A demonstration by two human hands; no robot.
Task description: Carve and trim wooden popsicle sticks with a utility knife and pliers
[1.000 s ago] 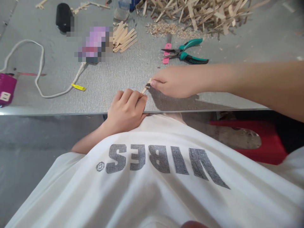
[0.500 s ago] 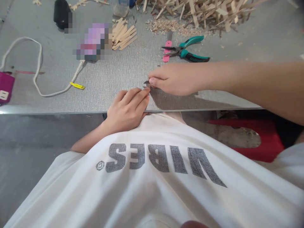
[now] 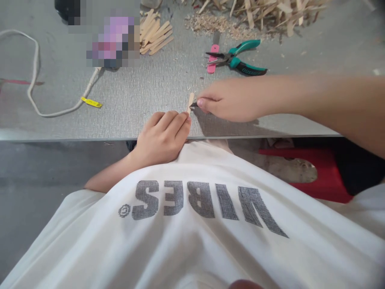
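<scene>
Left hand: rests [image 3: 162, 134] at the near edge of the table [image 3: 126, 120], fingers held together, thumb and forefinger pinching a wooden stick.
Right hand: curled into a fist [image 3: 224, 100] just beyond and to the right of the left one, gripping a dark blade [image 3: 194, 104]; its handle is hidden in the grip.
Wooden stick: juts up [image 3: 191, 98] from the left fingertips, slightly tilted, between the two hands; its lower end is covered.
Blade tip: points left from the right thumb, at the stick's right side; whether it bites in cannot be told.
Pliers: beyond the right hand [image 3: 248, 66], teal and black handles spread, jaws parted across a pink-handled tool [image 3: 213, 68].
Shavings: farther out past the right hand [image 3: 207, 23], beside a large heap of sticks [image 3: 270, 12].
Loose stack of sticks: straight out beyond the left hand [image 3: 156, 36].
White cable: left of the left hand [image 3: 33, 80], bearing a yellow tag [image 3: 92, 102].
Red stool: below the right forearm [image 3: 327, 172].
</scene>
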